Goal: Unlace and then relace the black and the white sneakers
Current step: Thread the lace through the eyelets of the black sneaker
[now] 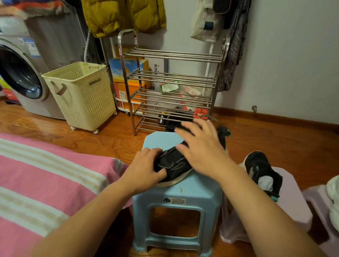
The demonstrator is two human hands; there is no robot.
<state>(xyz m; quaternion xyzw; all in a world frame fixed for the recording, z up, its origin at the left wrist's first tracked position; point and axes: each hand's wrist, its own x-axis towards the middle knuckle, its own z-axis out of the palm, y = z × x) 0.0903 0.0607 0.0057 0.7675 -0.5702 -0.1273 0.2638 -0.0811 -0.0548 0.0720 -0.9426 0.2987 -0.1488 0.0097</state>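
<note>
black sneaker [173, 163]; pale blue stool [181, 192]; pink bedcover [38, 171], cream stripes; cream perforated basket [83, 94]; mustard jacket [121, 11]

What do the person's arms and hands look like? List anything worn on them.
Both forearms are bare right down to the frame's lower edge: no sleeves show. The left hand and right hand wear no gloves. No watch, bracelet or ring shows on either wrist or on the fingers in view. The right hand is slightly motion-blurred, so small details on it cannot be ruled out.

Dim warm indoor light, soft shadows. Right hand [200, 146] motion-blurred, left hand [144, 169] sharper. Glare on floor [49, 124] far left of hands. Wide-angle bending at edges.
</note>
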